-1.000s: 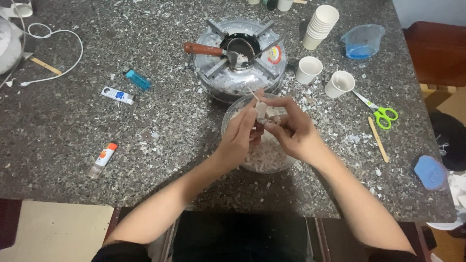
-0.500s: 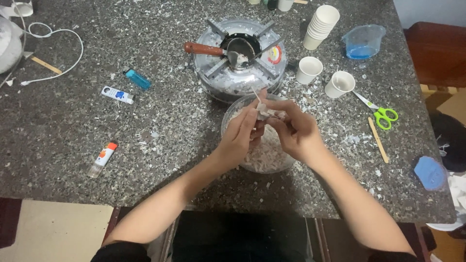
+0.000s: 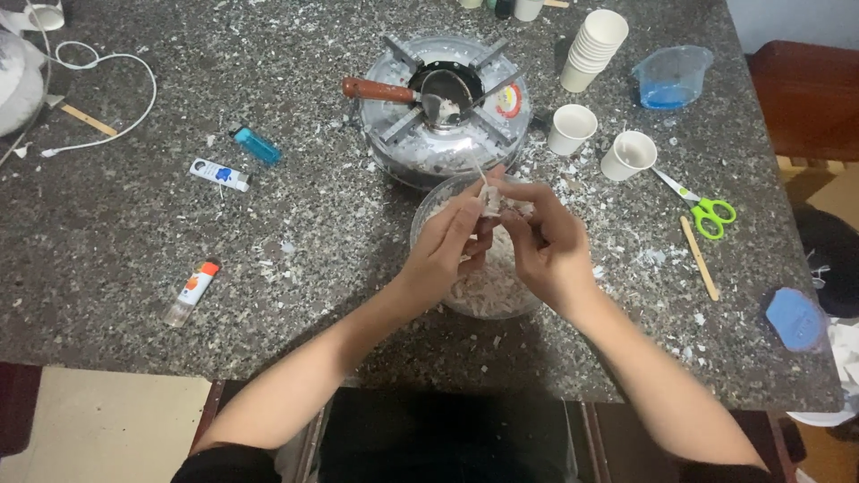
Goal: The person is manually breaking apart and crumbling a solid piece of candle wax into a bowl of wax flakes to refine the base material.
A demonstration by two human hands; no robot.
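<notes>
Both hands are up over a clear bowl [image 3: 483, 300] that sits on the speckled grey tabletop [image 3: 295, 233], right in front of the person. The left hand [image 3: 447, 246] and the right hand [image 3: 546, 241] are close together, and their fingertips pinch one small white chunk [image 3: 490, 199] between them. A thin white string [image 3: 477, 168] sticks up out of that chunk. So each hand's grip is narrow and tight on the chunk. The bowl is already well filled with white broken bits [image 3: 488, 291], so it looks like a lot of breaking is done. Many white crumbs lie all over the tabletop too. The chunk in the fingers is not yet in bits, so that piece seems to be left. Just behind the bowl stands a round metal stove [image 3: 443, 98], and a small pan [image 3: 445, 89] with a brown handle rests on it. I cannot tell if the stove is lit. To the right are a stack of paper cups [image 3: 595, 49], two single white cups [image 3: 599, 141], green scissors [image 3: 707, 210] and a wooden stick [image 3: 700, 258]. The single cups look empty, so filling them seems not yet done. To the left lie a blue lighter [image 3: 257, 146] and a glue stick [image 3: 191, 292].
</notes>
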